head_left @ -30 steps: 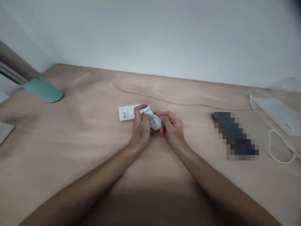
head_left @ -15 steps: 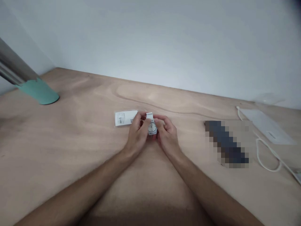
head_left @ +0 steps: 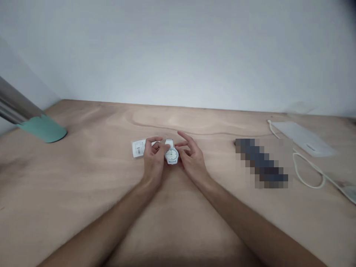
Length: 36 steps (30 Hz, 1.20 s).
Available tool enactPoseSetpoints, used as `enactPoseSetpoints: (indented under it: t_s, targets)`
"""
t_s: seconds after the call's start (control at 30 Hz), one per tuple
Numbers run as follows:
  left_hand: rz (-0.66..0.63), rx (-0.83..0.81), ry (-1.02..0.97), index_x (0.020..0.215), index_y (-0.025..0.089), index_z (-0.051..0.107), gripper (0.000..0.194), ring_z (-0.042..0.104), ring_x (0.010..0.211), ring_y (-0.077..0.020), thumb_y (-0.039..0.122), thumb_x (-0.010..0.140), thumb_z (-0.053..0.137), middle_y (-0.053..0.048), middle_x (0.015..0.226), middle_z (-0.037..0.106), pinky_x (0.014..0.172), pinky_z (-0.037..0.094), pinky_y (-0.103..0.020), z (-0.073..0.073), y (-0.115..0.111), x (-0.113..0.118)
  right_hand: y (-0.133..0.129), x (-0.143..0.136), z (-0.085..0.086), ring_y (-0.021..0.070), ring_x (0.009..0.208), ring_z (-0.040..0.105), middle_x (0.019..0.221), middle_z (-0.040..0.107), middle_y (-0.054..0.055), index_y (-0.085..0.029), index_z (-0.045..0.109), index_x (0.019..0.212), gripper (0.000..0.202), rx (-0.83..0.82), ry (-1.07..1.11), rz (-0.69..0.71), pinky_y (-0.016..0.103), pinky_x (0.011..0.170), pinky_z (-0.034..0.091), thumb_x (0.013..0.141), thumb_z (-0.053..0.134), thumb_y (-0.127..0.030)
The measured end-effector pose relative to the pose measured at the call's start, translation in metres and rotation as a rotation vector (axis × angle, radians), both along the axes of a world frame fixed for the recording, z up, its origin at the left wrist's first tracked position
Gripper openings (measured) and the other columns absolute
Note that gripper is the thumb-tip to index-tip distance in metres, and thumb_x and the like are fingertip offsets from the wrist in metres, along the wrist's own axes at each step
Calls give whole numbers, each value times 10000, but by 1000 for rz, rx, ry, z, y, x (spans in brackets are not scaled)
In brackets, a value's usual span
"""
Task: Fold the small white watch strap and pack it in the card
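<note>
A white wristwatch (head_left: 171,155) with a round pale dial and a white strap is between my hands, low over the table, its face turned up toward me. My left hand (head_left: 152,159) grips its left edge, the thumb at the upper side of the case and the index finger curved above. On the other side, my right hand (head_left: 192,157) has its index finger stretched out and its fingers apart, the thumb close beside the case. Whether that thumb touches the watch I cannot tell. Behind my left hand lies a white labelled packet (head_left: 138,149) with a barcode, partly covered.
A green-based metallic cylinder (head_left: 46,128) stands at the left. To the right, a dark blurred-out object (head_left: 261,163) lies on the wooden table (head_left: 97,193). Beyond it are a white cable (head_left: 308,185) and a translucent flat sheet (head_left: 304,139). A wall rises behind.
My right hand has loosened and spread its fingers, uncovering more of the watch. The camera view has shifted; the hands and watch appear slightly further left.
</note>
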<state>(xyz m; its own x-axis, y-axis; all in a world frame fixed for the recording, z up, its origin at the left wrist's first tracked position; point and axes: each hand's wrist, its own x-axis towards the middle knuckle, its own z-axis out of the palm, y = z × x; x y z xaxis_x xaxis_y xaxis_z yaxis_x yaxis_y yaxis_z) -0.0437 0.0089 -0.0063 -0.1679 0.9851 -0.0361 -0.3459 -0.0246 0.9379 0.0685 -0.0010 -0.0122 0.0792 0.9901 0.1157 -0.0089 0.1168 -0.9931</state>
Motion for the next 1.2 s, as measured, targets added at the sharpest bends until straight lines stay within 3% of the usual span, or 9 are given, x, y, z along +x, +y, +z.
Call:
enactPoseSetpoints:
  t_s: [0.17,0.37,0.53,0.67,0.83,1.0,1.2]
  targets:
    - [14,47,1,795,171,538,234,508,563,-54,246,643,699,51,694,546,516,406,-160,-3,2,0,-4,2,-6,67,712,548,1238,497,44,-351,559,1286,549,290,-377,12,205,576,511,793,498,-117]
    - [-19,49,-62,732,171,531,92,491,553,-61,255,705,557,40,658,534,477,380,-152,-1,1,0,-11,-1,-2,128,900,586,1191,549,40,-314,683,1092,373,439,-502,-54,230,654,547,819,502,-135]
    - [-132,-14,40,747,188,519,285,293,368,-57,441,832,418,65,507,382,342,217,-183,1,-2,-2,-12,-3,6,113,768,586,960,611,35,-217,664,1002,206,225,-325,-115,192,553,495,841,590,-322]
    - [-155,24,213,729,178,478,250,310,418,-31,397,783,587,80,547,398,413,279,-157,8,-7,0,-7,-3,4,77,562,496,777,591,-3,-194,612,980,262,51,-121,-54,194,476,419,849,575,-418]
    - [-201,40,250,692,170,463,243,345,468,-39,350,765,609,74,559,418,460,302,-157,12,-8,2,-2,-2,3,64,521,481,888,619,2,-210,555,1020,299,-79,109,0,184,410,377,792,612,-395]
    - [-226,67,293,680,167,469,221,405,501,-54,318,782,594,60,572,469,477,318,-162,10,-5,2,1,0,5,71,445,470,677,573,-34,-197,548,932,226,-155,170,53,188,385,364,776,578,-358]
    - [-258,63,273,718,182,465,212,426,459,-61,338,825,561,67,561,496,457,318,-174,12,-5,1,1,0,2,80,424,449,598,542,-58,-214,519,974,248,-184,193,31,187,372,345,800,523,-391]
